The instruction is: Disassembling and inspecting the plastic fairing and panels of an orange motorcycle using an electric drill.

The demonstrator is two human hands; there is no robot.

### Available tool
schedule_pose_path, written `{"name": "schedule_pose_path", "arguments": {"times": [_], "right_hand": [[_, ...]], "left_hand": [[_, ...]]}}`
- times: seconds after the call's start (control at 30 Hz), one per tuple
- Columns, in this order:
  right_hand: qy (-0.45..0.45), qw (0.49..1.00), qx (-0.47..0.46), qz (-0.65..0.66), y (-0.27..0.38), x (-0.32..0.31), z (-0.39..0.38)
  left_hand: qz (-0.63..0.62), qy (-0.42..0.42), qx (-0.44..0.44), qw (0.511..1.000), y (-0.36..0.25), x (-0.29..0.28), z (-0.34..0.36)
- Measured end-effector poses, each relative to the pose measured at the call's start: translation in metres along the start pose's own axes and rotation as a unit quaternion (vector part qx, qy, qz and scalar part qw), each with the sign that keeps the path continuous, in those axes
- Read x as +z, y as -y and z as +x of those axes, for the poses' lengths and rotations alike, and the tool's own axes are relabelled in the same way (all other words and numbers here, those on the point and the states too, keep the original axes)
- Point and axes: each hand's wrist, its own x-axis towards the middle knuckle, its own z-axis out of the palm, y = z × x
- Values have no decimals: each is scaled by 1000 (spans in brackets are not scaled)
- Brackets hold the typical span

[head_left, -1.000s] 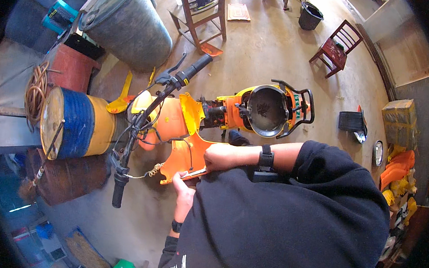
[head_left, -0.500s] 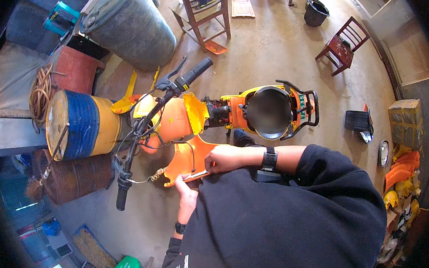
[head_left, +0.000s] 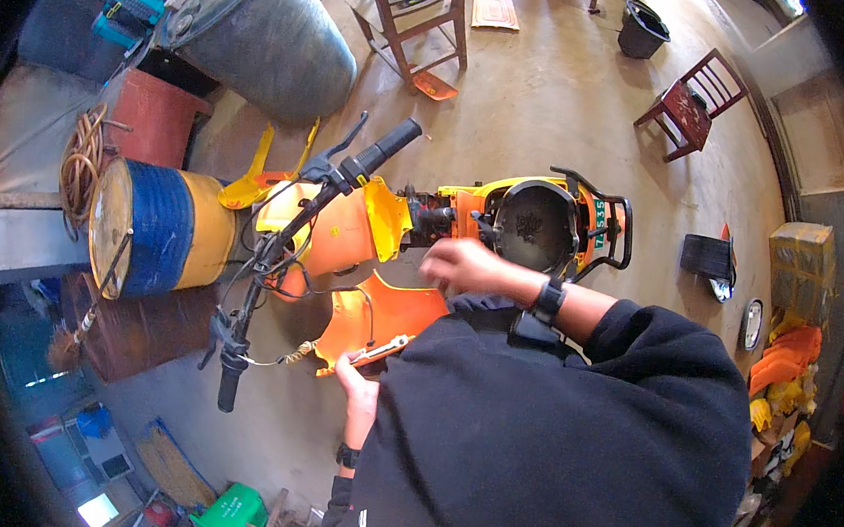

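My left hand (head_left: 356,388) grips the lower edge of a curved orange plastic panel (head_left: 355,313), which has a narrow whitish piece (head_left: 387,349) along that edge, a dark cable and a coiled wire. My right hand (head_left: 456,264) is raised off the panel's upper right, its fingers partly bent and blurred. The panel is beside a partly stripped orange and yellow scooter. Its black handlebar (head_left: 293,220) with loose cables is at the left, a yellow cover (head_left: 386,217) at the middle, and an uncovered dark round bowl (head_left: 532,227) at the rear, by a black rack.
A blue-yellow drum (head_left: 155,230), a grey barrel (head_left: 261,42) and coiled hose (head_left: 86,167) stand left. Wooden chairs (head_left: 682,115) and a black bucket (head_left: 642,34) are behind. At right lie a taped box (head_left: 798,270) and piled plastic parts (head_left: 782,362). A green crate (head_left: 233,515) is lower left.
My right hand has let go of the orange panel's edge and moved up and right, away from it. My left hand stays on the panel.
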Motion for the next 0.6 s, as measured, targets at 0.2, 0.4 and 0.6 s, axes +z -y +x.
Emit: {"name": "schedule_pose_path", "arguments": {"times": [0.2, 0.4, 0.6], "right_hand": [[-225, 941, 235, -91, -172, -127, 16], [-222, 896, 263, -279, -266, -117, -8], [-202, 865, 292, -353, -278, -98, 22]], "left_hand": [[-38, -1, 7, 999, 11, -23, -2], [-174, -7, 59, 983, 35, -55, 1], [-182, 17, 84, 979, 60, -66, -16]]}}
